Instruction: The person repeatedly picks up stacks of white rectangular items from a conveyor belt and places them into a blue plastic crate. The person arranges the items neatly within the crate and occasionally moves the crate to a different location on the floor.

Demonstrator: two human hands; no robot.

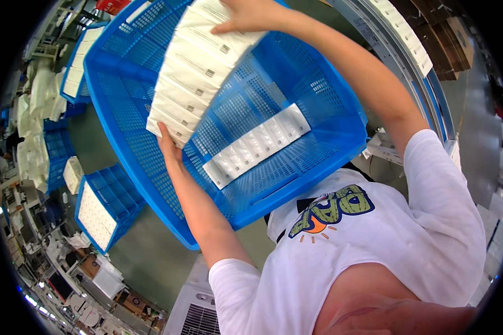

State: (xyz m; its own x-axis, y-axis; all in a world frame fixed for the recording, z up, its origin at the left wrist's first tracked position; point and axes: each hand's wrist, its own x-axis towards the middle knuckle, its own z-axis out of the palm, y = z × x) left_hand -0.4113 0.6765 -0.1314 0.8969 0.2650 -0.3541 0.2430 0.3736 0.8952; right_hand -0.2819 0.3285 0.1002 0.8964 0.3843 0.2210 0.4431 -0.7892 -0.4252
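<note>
A row of flat white packets (198, 70), each with a small dark printed square, is gripped between my two hands over a large blue plastic basket (341, 125). My left hand (169, 146) presses on its near end, thumb on top. At the far end, my right hand (251, 15) wraps over the packets; part of that hand is at the picture's edge. The held row fans slightly and lies tilted across the basket's left side. Below it on the basket floor, a second row of white packets (257, 146) rests along the near right side.
To the left stand more blue baskets (123, 192) filled with white packets. Pale bagged stacks (39, 100) sit farther left. At the right runs a metal-framed line (394, 53) with packets on it, beside brown cardboard (455, 44). A white grilled unit (198, 296) is near my left elbow.
</note>
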